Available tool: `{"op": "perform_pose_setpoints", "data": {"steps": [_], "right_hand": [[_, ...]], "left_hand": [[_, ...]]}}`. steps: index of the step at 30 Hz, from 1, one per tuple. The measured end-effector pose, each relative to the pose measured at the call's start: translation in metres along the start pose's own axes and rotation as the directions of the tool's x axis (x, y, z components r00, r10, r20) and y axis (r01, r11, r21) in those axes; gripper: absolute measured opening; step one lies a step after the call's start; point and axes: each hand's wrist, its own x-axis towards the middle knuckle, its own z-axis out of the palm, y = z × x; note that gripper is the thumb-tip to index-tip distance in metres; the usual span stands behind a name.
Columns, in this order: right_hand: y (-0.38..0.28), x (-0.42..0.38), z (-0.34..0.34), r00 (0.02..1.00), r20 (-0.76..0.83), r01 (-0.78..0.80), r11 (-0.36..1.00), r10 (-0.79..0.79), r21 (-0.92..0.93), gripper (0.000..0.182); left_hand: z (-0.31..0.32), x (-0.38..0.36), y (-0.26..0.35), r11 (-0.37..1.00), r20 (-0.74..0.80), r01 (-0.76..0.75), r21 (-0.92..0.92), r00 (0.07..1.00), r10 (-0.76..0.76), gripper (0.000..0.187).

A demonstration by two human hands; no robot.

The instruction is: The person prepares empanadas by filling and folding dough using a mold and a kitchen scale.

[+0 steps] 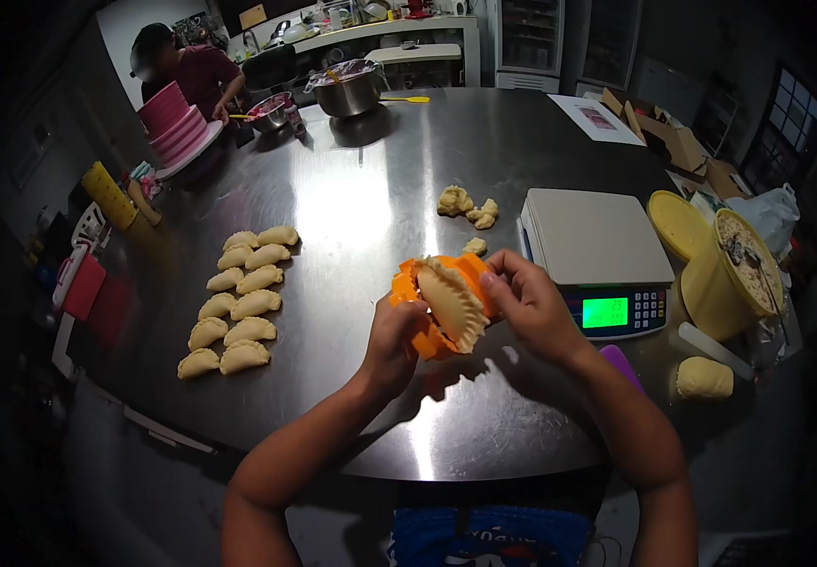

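Steel table (340,293), mold (429,342) partly behind dumpling (450,304)

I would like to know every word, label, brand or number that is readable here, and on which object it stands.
Scale display: looks like "23", last digit uncertain; lower figures too blurred.
Scale keys: too small.
Blue garment: white letters, upside down, not surely readable.
Printed sheet: no readable text.

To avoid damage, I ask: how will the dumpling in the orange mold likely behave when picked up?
The half-moon dumpling is probably soft and may dent easily, its dough looking pale and unbaked. Its scalloped edge might tear if pinched.
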Motion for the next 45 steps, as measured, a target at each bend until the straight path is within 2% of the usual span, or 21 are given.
{"op": "perform_pose_setpoints", "data": {"steps": [1, 3, 5, 8, 9, 10, 11, 13, 14, 20, 22, 25, 29, 31, 32, 33, 37, 40, 41, 44, 45], "right_hand": [[0.000, 0.001, -0.002, 1.000, -0.003, -0.001, 1.000, 0.001, -0.001, 0.017], [0.001, 0.003, -0.006, 0.991, -0.024, -0.122, 0.952, 0.134, 0.280, 0.020], [0.009, 0.007, -0.010, 0.990, -0.003, -0.134, 0.949, 0.141, 0.286, 0.022], [0.005, 0.008, -0.007, 0.954, -0.182, -0.187, 0.947, 0.239, 0.262, 0.019], [0.001, 0.005, -0.004, 0.942, -0.333, 0.029, 0.997, -0.052, -0.075, 0.020], [-0.004, 0.003, -0.001, 0.854, -0.370, 0.195, 0.884, -0.366, -0.425, 0.023], [-0.010, 0.000, 0.002, 0.854, -0.368, 0.196, 0.884, -0.367, -0.425, 0.023], [-0.020, -0.006, 0.009, 0.838, -0.104, 0.328, 0.645, -0.536, -0.690, 0.030], [-0.016, -0.005, 0.015, 0.851, -0.056, 0.340, 0.631, -0.521, -0.698, 0.039], [0.003, 0.000, 0.025, 0.908, -0.132, 0.242, 0.753, -0.399, -0.612, 0.048], [0.006, 0.002, 0.022, 0.898, -0.187, 0.220, 0.774, -0.399, -0.594, 0.047], [0.013, 0.003, 0.015, 0.894, -0.138, 0.264, 0.751, -0.426, -0.605, 0.044], [0.010, 0.003, 0.016, 0.929, -0.225, 0.177, 0.885, -0.295, -0.430, 0.036], [0.011, 0.004, 0.012, 0.931, -0.263, 0.139, 0.913, -0.251, -0.383, 0.034], [0.014, 0.006, 0.008, 0.953, -0.302, 0.037, 0.999, -0.038, -0.009, 0.035], [0.014, 0.007, 0.003, 0.951, -0.258, -0.071, 0.929, 0.173, 0.362, 0.037], [0.005, 0.007, -0.009, 0.945, -0.296, 0.003, 0.902, 0.138, 0.431, 0.034], [0.001, 0.007, -0.015, 0.952, -0.291, 0.054, 0.880, 0.098, 0.471, 0.040], [0.001, 0.007, -0.016, 0.953, -0.295, 0.092, 0.856, 0.073, 0.509, 0.043], [0.004, 0.005, -0.016, 0.953, -0.299, 0.136, 0.816, 0.046, 0.561, 0.046], [0.002, 0.004, -0.015, 0.953, -0.301, 0.145, 0.816, 0.037, 0.559, 0.046]], "left_hand": [[-0.001, -0.003, 0.000, 1.000, 0.002, 0.002, -0.001, 1.000, -0.002, 0.042], [-0.001, -0.006, 0.000, 0.993, -0.042, 0.042, -0.109, 0.998, -0.047, 0.045], [0.001, -0.005, 0.003, 0.982, -0.017, 0.047, -0.182, 0.999, -0.051, 0.047], [-0.001, -0.004, 0.000, 0.964, 0.014, -0.003, -0.265, 1.000, 0.007, 0.049], [0.003, -0.004, 0.003, 0.974, -0.037, -0.010, -0.228, 0.999, 0.002, 0.050], [0.005, -0.004, 0.005, 0.982, -0.087, -0.015, -0.190, 0.996, -0.001, 0.051], [0.006, -0.004, 0.005, 0.982, -0.088, -0.017, -0.191, 0.996, 0.000, 0.051], [0.008, -0.003, 0.004, 0.995, -0.118, -0.104, 0.009, 0.988, 0.104, 0.047], [0.011, -0.002, 0.006, 0.994, -0.119, -0.105, 0.011, 0.987, 0.106, 0.047], [0.023, -0.005, 0.015, 0.908, -0.075, -0.088, 0.409, 0.989, 0.130, 0.040], [0.024, -0.008, 0.008, 0.791, 0.043, -0.228, 0.568, 0.968, 0.249, 0.039], [0.023, -0.008, 0.009, 0.674, 0.104, -0.247, 0.696, 0.964, 0.246, 0.040], [0.021, -0.004, 0.015, 0.676, 0.083, -0.246, 0.695, 0.961, 0.264, 0.040], [0.018, -0.001, 0.017, 0.795, 0.000, -0.227, 0.562, 0.961, 0.275, 0.038], [0.017, 0.004, 0.013, 0.804, -0.057, -0.280, 0.524, 0.931, 0.361, 0.039], [0.013, 0.002, 0.026, 0.857, -0.129, -0.134, 0.498, 0.965, 0.227, 0.034], [-0.020, 0.028, 0.022, 0.955, -0.291, -0.175, 0.239, 0.925, 0.243, 0.026], [-0.043, 0.035, 0.017, 0.922, -0.320, 0.108, 0.371, 0.947, 0.017, 0.030], [-0.050, 0.037, 0.012, 0.923, -0.324, 0.103, 0.370, 0.946, 0.024, 0.030], [-0.060, 0.042, -0.003, 0.459, -0.278, 0.034, 0.888, 0.835, 0.475, 0.054], [-0.053, 0.039, 0.001, 0.455, -0.272, 0.027, 0.890, 0.833, 0.482, 0.054]]}}
